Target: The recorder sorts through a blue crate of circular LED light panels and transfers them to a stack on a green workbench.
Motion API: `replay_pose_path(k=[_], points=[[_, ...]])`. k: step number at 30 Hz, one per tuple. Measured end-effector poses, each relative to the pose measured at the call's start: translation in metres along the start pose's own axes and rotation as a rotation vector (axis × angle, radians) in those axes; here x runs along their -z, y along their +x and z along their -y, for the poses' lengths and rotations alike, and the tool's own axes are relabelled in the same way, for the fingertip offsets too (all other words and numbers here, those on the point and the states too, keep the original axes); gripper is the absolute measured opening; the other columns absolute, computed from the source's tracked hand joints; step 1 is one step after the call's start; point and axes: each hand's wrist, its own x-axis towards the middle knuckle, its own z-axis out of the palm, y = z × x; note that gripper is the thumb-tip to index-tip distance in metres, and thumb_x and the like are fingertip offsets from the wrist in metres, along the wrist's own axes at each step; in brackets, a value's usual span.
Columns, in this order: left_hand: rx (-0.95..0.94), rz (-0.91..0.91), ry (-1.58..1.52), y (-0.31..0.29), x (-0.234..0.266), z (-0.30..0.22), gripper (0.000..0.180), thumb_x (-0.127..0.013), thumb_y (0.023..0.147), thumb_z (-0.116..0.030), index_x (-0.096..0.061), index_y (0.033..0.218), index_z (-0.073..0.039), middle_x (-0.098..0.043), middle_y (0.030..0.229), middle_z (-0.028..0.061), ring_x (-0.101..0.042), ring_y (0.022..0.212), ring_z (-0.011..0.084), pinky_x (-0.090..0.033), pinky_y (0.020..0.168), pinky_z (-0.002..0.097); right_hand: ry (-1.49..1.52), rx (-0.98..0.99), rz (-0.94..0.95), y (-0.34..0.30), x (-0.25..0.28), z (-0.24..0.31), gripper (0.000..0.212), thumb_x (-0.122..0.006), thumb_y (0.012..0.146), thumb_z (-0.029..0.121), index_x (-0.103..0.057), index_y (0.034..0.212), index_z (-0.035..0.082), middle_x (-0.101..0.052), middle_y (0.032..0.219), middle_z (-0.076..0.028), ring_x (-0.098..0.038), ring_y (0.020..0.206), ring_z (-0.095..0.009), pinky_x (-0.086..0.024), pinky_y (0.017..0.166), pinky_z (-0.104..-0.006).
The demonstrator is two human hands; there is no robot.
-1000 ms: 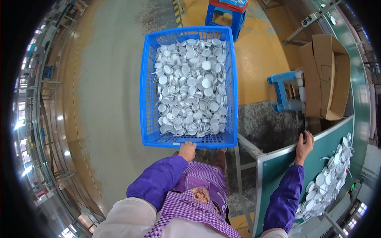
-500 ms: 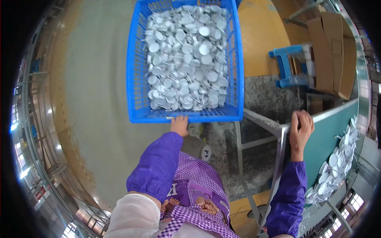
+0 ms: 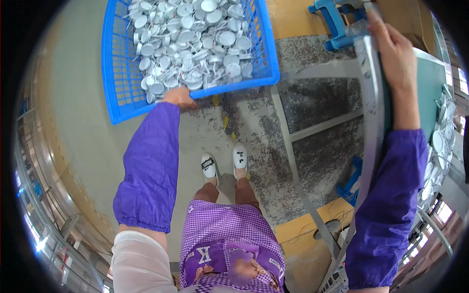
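Observation:
A blue plastic basket (image 3: 239, 87) full of small whitish round discs with thin stems (image 3: 188, 36) is in front of me at the upper left. Its near rim is in the grip of my left hand (image 3: 179, 96), the fingers curled over the edge. At the far right, my right hand (image 3: 398, 58) rests by the corner of a metal-framed table (image 3: 372, 97). Its fingers stretch forward past the corner and hold nothing that I can see.
More discs (image 3: 438, 141) lie piled on the green tabletop (image 3: 430, 80). A blue stool (image 3: 334, 24) stands beyond the table corner, near a cardboard box (image 3: 415, 22). The table's metal legs and crossbar (image 3: 325, 125) stand to the right of my feet.
In the view, the basket has shifted left and up and now sits tilted, with my left hand still on its rim. My right hand reaches farther forward at the table corner. Both shoes now show.

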Motion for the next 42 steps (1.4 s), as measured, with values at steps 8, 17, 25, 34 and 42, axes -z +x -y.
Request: replay_pose_path(k=[8, 17, 25, 34, 42], points=[[-0.004, -0.113, 0.034, -0.023, -0.019, -0.017, 0.046, -0.069, 0.063, -0.036, -0.068, 0.102, -0.011, -0.068, 0.099, 0.0118, -0.065, 0.094, 0.0306, -0.051, 0.081, 0.0412, -0.036, -0.065, -0.101, -0.020, 0.003, 0.032, 0.063, -0.051, 0.086, 0.057, -0.067, 0.072, -0.002, -0.065, 0.070, -0.018, -0.062, 0.067, -0.029, -0.046, 0.068, -0.0395], [0.038, -0.183, -0.101, -0.127, -0.085, -0.069, 0.043, -0.071, 0.061, -0.037, -0.070, 0.095, -0.011, -0.068, 0.095, 0.0153, -0.067, 0.090, 0.0290, -0.052, 0.079, 0.0412, -0.287, 0.163, -0.159, 0.018, 0.060, 0.030, 0.075, -0.039, 0.080, 0.073, -0.070, 0.096, 0.008, -0.065, 0.098, -0.023, -0.060, 0.098, -0.039, -0.045, 0.086, -0.0426], [0.143, -0.230, -0.117, -0.192, -0.142, -0.113, 0.034, -0.071, 0.061, -0.029, -0.069, 0.093, -0.017, -0.069, 0.091, 0.0104, -0.066, 0.086, 0.0286, -0.051, 0.078, 0.0442, -0.197, 0.256, -0.245, 0.075, 0.108, 0.090, 0.054, -0.042, 0.093, 0.045, -0.069, 0.077, 0.001, -0.066, 0.085, -0.019, -0.061, 0.088, -0.034, -0.035, 0.096, -0.0476], [0.176, 0.011, -0.253, -0.205, -0.114, -0.168, 0.042, -0.066, 0.074, -0.031, -0.060, 0.115, -0.021, -0.062, 0.112, 0.0111, -0.058, 0.107, 0.0304, -0.039, 0.091, 0.0512, -0.131, 0.198, -0.159, 0.234, 0.100, 0.145, 0.055, -0.042, 0.094, 0.046, -0.068, 0.075, 0.001, -0.066, 0.079, -0.018, -0.058, 0.088, -0.034, -0.032, 0.097, -0.0483], [0.204, -0.033, -0.298, -0.195, -0.084, -0.163, 0.032, -0.054, 0.085, -0.029, -0.060, 0.115, -0.017, -0.060, 0.113, 0.0134, -0.054, 0.112, 0.0304, -0.036, 0.095, 0.0488, -0.106, 0.217, -0.170, 0.298, 0.050, 0.167, 0.054, -0.042, 0.093, 0.046, -0.071, 0.079, 0.003, -0.066, 0.078, -0.019, -0.059, 0.087, -0.033, -0.034, 0.096, -0.0446]])
